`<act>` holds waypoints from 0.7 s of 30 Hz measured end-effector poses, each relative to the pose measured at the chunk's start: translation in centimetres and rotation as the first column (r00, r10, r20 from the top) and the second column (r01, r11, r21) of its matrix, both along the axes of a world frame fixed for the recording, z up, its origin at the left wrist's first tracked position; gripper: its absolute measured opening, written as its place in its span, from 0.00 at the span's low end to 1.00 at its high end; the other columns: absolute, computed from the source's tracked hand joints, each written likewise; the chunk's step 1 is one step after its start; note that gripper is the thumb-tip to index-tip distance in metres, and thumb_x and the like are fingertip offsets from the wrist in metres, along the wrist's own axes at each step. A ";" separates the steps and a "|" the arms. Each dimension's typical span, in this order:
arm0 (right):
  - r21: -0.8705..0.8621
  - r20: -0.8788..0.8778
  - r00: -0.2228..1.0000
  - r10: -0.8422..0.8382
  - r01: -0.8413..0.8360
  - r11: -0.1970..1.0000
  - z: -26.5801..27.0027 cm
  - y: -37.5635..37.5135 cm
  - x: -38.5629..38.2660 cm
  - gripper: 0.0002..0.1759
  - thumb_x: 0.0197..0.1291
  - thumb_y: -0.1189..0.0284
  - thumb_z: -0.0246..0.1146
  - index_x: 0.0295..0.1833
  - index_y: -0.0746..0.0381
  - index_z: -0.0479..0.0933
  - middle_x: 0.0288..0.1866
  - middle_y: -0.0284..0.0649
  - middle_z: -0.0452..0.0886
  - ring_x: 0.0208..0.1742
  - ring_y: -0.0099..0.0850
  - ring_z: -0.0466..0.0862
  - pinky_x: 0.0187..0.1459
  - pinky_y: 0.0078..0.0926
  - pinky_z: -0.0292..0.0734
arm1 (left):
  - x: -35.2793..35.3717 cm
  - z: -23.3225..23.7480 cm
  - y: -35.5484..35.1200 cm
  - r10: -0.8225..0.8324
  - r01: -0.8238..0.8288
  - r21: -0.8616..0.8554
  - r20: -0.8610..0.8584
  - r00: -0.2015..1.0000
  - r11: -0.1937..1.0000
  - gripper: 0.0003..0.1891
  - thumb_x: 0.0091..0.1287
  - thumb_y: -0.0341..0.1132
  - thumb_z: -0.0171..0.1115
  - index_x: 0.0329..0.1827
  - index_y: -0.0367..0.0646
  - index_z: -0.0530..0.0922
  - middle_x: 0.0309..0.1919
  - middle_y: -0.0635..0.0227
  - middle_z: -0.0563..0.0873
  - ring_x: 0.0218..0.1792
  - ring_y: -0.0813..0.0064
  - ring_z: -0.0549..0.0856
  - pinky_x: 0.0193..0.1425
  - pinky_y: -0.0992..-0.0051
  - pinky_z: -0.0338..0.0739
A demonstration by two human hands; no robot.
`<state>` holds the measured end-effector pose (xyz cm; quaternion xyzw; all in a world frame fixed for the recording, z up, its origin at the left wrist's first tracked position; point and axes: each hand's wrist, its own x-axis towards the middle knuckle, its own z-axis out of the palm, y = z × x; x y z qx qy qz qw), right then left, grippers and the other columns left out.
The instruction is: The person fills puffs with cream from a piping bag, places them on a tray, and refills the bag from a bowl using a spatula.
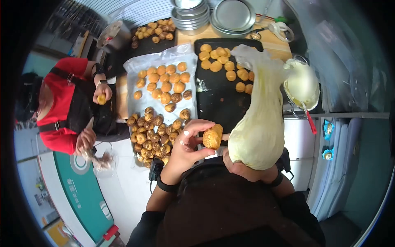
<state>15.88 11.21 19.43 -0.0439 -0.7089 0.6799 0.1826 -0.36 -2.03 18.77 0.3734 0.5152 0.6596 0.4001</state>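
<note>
A golden-brown puff (212,136) is held between the thumb and fingers of my left hand (190,146), which has white smears on it. My right hand (251,169) is wrapped round the lower end of a large clear piping bag (258,127) full of pale cream. The bag's tip is hidden behind my fingers, close to the puff's right side. Beyond my hands lies a black tray (218,99) with round puffs on its upper part. To its left, a paper-lined tray (133,82) bears rows of lighter puffs and a heap of darker ones.
At the left, a person in red (68,103) holds a puff and a piping bag. A bowl of cream (302,84) with a red-handled spatula (309,119) stands at the right. Metal pans (233,15), scissors (256,34) and tape (282,32) lie at the back.
</note>
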 end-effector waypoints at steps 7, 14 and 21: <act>-0.372 -0.133 0.982 0.133 -0.174 0.912 4.0 0.1 -2.3 0.27 0.69 0.48 0.46 0.23 0.56 0.64 0.17 0.31 0.68 0.18 0.21 0.69 0.25 0.20 0.69 | 0.6 -0.6 -3.7 0.222 -0.269 0.031 0.476 0.851 0.963 0.28 0.62 0.37 0.66 0.63 0.38 0.66 0.64 0.61 0.69 0.61 0.69 0.73 0.64 0.69 0.71; -0.564 -0.576 0.779 -0.247 -0.160 0.810 6.8 0.4 -5.9 0.27 0.72 0.48 0.37 0.23 0.53 0.57 0.13 0.26 0.61 0.15 0.20 0.62 0.23 0.20 0.63 | 1.6 0.1 -4.4 0.025 -0.115 0.089 0.675 0.737 0.989 0.30 0.62 0.40 0.67 0.64 0.41 0.64 0.64 0.62 0.68 0.64 0.67 0.71 0.65 0.69 0.71; -0.420 -0.603 0.777 -0.181 -0.116 0.900 5.5 -0.4 -7.0 0.26 0.73 0.49 0.36 0.24 0.53 0.58 0.13 0.28 0.63 0.15 0.22 0.65 0.23 0.21 0.67 | 1.2 -0.1 -4.5 0.002 -0.064 0.095 0.548 0.836 0.993 0.29 0.63 0.39 0.66 0.63 0.42 0.64 0.63 0.63 0.70 0.63 0.69 0.72 0.64 0.69 0.70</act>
